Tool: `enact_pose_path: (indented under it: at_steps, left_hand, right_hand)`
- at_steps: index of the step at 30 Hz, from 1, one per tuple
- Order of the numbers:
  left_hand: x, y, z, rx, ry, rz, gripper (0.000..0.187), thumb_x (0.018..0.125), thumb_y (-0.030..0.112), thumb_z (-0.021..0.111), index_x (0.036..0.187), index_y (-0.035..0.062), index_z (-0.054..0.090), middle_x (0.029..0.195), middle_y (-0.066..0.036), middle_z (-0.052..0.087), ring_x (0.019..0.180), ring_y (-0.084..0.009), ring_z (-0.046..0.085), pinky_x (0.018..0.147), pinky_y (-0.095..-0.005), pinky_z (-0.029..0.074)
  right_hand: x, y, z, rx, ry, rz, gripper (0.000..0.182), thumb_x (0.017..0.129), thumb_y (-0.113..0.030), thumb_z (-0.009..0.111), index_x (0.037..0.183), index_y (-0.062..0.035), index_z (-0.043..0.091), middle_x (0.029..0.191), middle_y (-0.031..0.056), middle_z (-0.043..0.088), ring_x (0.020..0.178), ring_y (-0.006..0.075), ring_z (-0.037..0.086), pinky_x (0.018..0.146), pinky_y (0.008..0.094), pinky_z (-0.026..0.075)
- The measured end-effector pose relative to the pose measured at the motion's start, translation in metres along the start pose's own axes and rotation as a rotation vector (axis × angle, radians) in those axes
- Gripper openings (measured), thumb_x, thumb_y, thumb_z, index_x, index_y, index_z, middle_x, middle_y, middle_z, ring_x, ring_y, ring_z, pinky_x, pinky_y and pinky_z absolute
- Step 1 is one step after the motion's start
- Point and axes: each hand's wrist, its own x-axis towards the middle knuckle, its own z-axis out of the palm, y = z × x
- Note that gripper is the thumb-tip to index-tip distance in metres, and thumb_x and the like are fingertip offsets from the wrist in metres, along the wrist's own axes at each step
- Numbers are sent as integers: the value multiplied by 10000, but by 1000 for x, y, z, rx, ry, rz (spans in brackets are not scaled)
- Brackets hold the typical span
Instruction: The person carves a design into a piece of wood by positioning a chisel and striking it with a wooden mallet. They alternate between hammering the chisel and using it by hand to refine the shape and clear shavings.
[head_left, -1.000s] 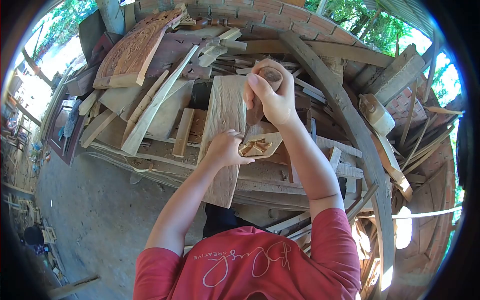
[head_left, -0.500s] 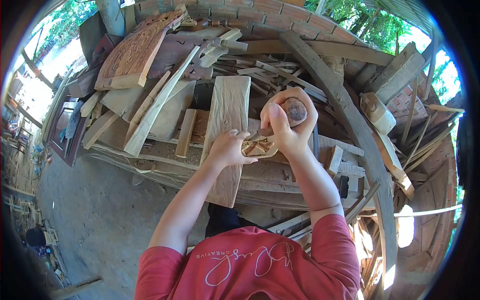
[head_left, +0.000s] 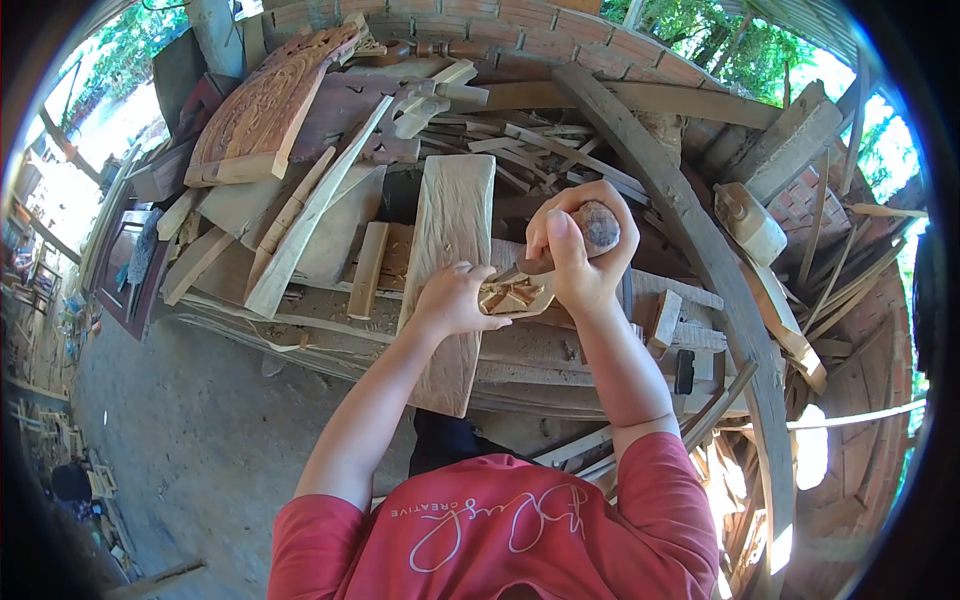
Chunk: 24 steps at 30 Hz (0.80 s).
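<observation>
In my right hand (head_left: 582,262) is a chisel, its round wooden handle (head_left: 597,227) pointing up toward me. The fist is closed round it, thumb along the side. Its blade (head_left: 507,274) slants down left to a small carved wooden piece (head_left: 515,296) with pale, freshly cut facets. My left hand (head_left: 455,298) grips the left edge of that piece, thumb at its near side. The hand also rests over a long, flat wooden board (head_left: 455,210) under it. Fingers partly hide where blade and wood meet.
A wooden workbench (head_left: 540,372) carries loose blocks (head_left: 369,270) and offcuts. A carved panel (head_left: 270,110) leans at the back left. Right of my arm, a long curved beam (head_left: 700,220) slants across. A plastic jug (head_left: 750,222) stands beyond it, and a brick wall (head_left: 520,20) runs behind.
The chisel handle and my right fist have tipped slightly to the right. My left hand keeps its hold on the carved piece. The whole view has shifted a little.
</observation>
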Motion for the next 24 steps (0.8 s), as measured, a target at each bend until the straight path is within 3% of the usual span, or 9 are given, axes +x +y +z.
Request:
enact_pose_path:
  at_steps: [12,15,18,19,21,23,24]
  left_hand:
    - [0,2,-2,-1,26,5,678,526,459,768,1040,69,560,907,-134,591,886,-288,567,806,-369,444]
    - [1,0,0,21,16,0,658,532,436,770,1032,66,556,903,-132,590,887,-293,566,804,-371,446]
    - [0,-4,3,-48,54,70,712,517,480,764,1038,42,555,869,-143,584,875,-287,565,788,-368,446]
    - [-3,1,-2,-96,90,34,680,519,460,766,1018,45,563,870,-143,586,874,-289,566,786,-371,447]
    - [-1,-7,8,-148,118,5,647,521,440,767,998,48,571,870,-144,587,872,-290,567,784,-374,447]
    - [8,-38,42,-378,186,146,576,522,395,763,954,59,582,880,-146,591,874,-291,568,784,-381,448]
    - [6,-35,35,-356,160,95,487,550,338,734,923,65,582,893,-142,593,877,-287,568,783,-383,450]
  right_hand:
    - [-9,-2,-4,177,-4,13,216,748,-146,656,796,8,512,657,47,560,544,71,512,495,203,413]
    - [-13,7,-3,111,7,-71,246,737,-158,670,802,16,508,655,58,563,542,80,521,498,204,421]
    - [-19,3,5,84,-117,-169,270,694,-144,701,795,18,510,633,66,561,542,98,541,498,209,432]
    - [-16,-3,8,27,-238,-249,215,763,-110,588,805,15,417,589,105,517,496,121,491,467,232,395]
    - [-16,-4,15,-6,-233,-238,240,750,-123,624,812,12,435,601,98,528,517,116,493,479,228,394]
    - [-14,-4,19,-42,-241,-249,248,738,-123,640,816,10,445,610,93,535,525,114,496,485,226,396]
    - [-14,-4,21,-70,-253,-263,257,726,-123,655,820,9,455,618,89,542,533,112,499,490,225,399]
